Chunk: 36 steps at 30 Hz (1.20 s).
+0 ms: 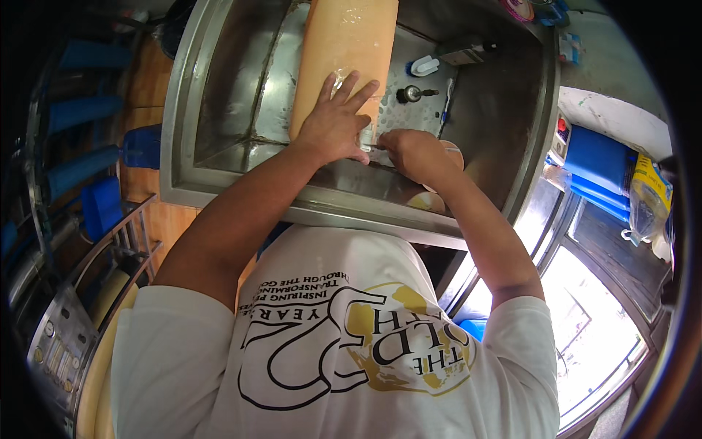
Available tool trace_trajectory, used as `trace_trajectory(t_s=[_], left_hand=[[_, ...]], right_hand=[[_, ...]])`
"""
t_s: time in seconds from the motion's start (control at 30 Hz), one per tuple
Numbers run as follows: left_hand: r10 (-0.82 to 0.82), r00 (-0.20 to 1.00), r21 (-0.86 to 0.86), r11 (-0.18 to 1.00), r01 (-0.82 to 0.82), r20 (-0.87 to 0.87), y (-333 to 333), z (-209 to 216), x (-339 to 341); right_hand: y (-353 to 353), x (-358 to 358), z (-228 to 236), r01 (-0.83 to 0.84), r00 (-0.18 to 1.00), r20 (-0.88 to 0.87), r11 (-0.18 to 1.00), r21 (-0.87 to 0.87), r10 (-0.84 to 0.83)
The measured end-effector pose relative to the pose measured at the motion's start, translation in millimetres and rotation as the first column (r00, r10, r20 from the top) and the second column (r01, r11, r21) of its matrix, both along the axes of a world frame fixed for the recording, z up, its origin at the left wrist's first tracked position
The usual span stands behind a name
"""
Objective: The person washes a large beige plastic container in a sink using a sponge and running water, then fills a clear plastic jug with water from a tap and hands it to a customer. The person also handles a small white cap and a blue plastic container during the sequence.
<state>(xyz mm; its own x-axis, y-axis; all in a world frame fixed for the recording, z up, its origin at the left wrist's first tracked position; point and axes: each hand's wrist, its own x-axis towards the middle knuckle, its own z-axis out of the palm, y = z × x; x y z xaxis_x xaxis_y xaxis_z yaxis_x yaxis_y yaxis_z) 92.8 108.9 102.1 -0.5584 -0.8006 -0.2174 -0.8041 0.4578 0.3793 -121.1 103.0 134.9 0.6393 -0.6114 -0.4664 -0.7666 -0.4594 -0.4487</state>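
A long, peach-orange block (344, 51) with a smooth, partly shiny surface lies lengthwise in a stainless steel sink (504, 110). My left hand (333, 126) rests on the block's near end, fingers spread and pressing flat, thumb reaching over the near edge. Beside that near right corner is my right hand (413, 152), its fingers closed and pinched. What they hold, if anything, is too small or hidden to make out. A round, orange-rimmed thing (455, 154) shows partly behind my right hand.
Right of the block, the sink holds a white brush (423, 66), a metal drain fitting (411, 94), a thin blue-and-white stick (447, 102) and a dark container (468, 51). The steel rim (344, 208) runs in front of me. A metal rack with blue things (88, 117) stands left; blue bins (596, 164) sit right.
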Motion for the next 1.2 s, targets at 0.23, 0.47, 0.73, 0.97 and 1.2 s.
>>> trace_trajectory(t_s=[0.23,0.47,0.73,0.97,1.2], left_hand=[[0.008,1.000,-0.029,1.000,-0.008,0.002,-7,-5,0],[0.007,1.000,-0.052,0.999,-0.008,-0.018,-7,-7,-1],[0.006,1.000,-0.047,0.999,-0.006,-0.008,-8,-8,1],[0.008,1.000,-0.053,0.999,-0.008,0.011,-8,-7,-2],[0.005,1.000,-0.049,0.999,-0.005,-0.012,-9,-7,-2]], right_hand=[[-2,-1,-8,0.015,1.000,0.016,1.000,-0.017,-0.015],[-2,0,-12,0.059,0.998,0.002,0.998,-0.029,-0.059],[3,5,-15,0.066,0.994,0.098,0.994,-0.089,-0.057],[-5,6,-17,-0.032,0.998,0.041,0.993,-0.115,0.037],[-10,7,-13,-0.034,0.999,-0.003,0.998,-0.049,0.034]])
